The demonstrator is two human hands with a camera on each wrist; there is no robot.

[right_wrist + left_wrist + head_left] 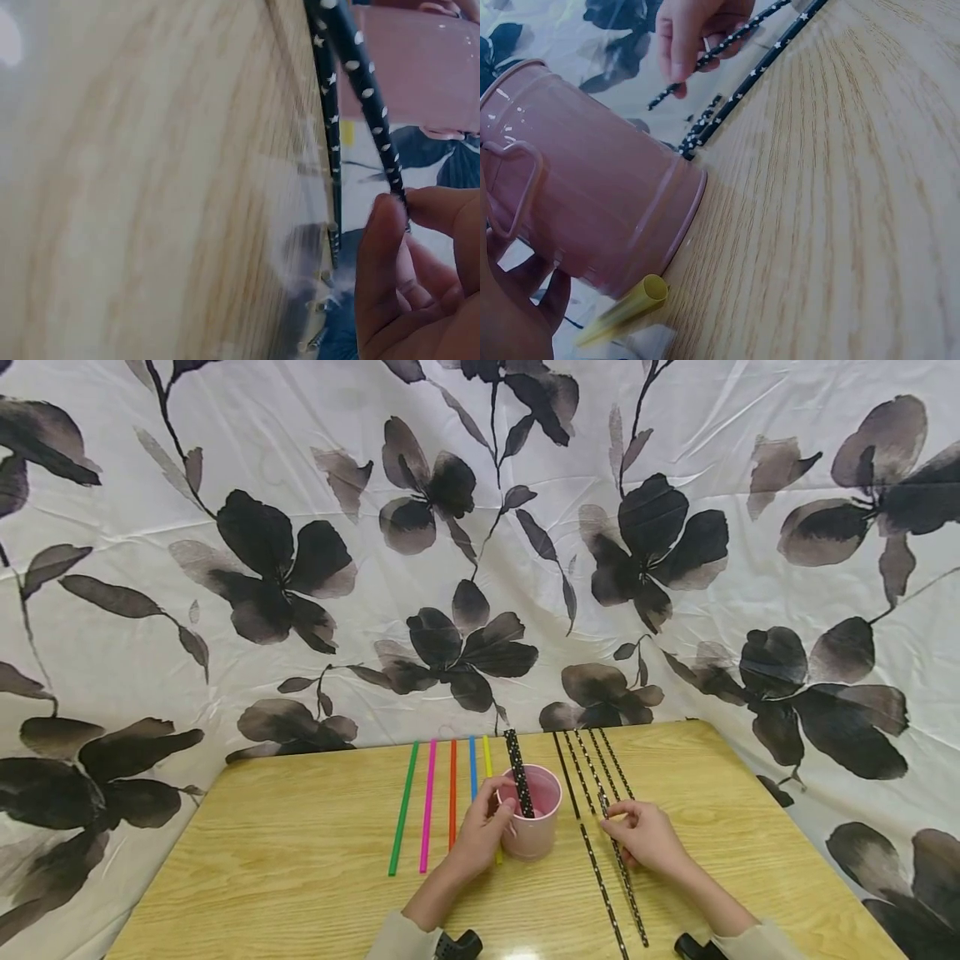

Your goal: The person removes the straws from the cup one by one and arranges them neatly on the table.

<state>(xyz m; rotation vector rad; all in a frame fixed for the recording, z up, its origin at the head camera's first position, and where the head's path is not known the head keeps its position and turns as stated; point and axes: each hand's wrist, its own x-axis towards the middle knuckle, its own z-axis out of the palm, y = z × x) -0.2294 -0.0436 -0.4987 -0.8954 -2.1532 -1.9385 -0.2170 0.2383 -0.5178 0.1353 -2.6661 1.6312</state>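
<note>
My left hand [476, 835] holds a pink mug [531, 842] by its left side, fingers at the rim. The mug's handle [536, 187] shows in the left wrist view. Black straws with white spots [517, 772] lean inside the mug; they sit too close together to tell how many. To the right of the mug, my right hand [648, 837] pinches a black straw with white dots [367, 94] between thumb and fingertips, slightly above the table. A black straw with white stars [600, 885] lies on the table just left of that one.
Left of the mug lie green [403, 810], pink [428, 806], red [452, 793], blue [473, 768] and yellow [487, 756] straws. Several black patterned straws [573, 777] lie behind the right hand. A floral cloth [465, 568] hangs behind the wooden table [285, 860].
</note>
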